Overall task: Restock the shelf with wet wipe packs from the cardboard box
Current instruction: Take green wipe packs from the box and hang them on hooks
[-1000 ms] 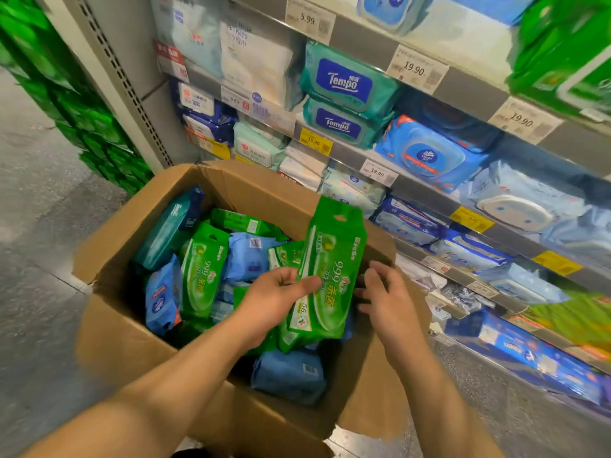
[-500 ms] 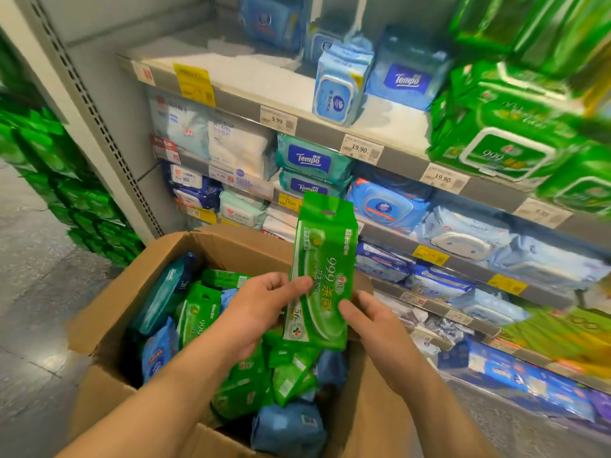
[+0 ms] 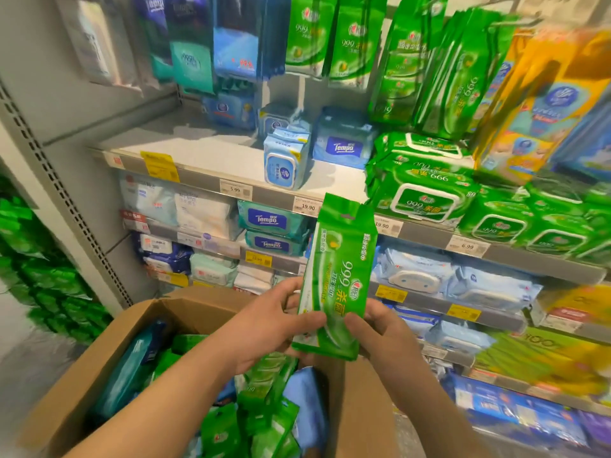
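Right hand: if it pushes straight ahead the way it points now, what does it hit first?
Probably the shelf edge with price tags just behind the held green pack. The right hand points up and forward toward it; nothing else shows in between, though depth is hard to judge.

We held a green wet wipe pack (image 3: 337, 276) with white lettering above a brown cardboard box (image 3: 99, 365); yellow price tags (image 3: 160, 165) dotted the shelf (image 3: 231, 157).
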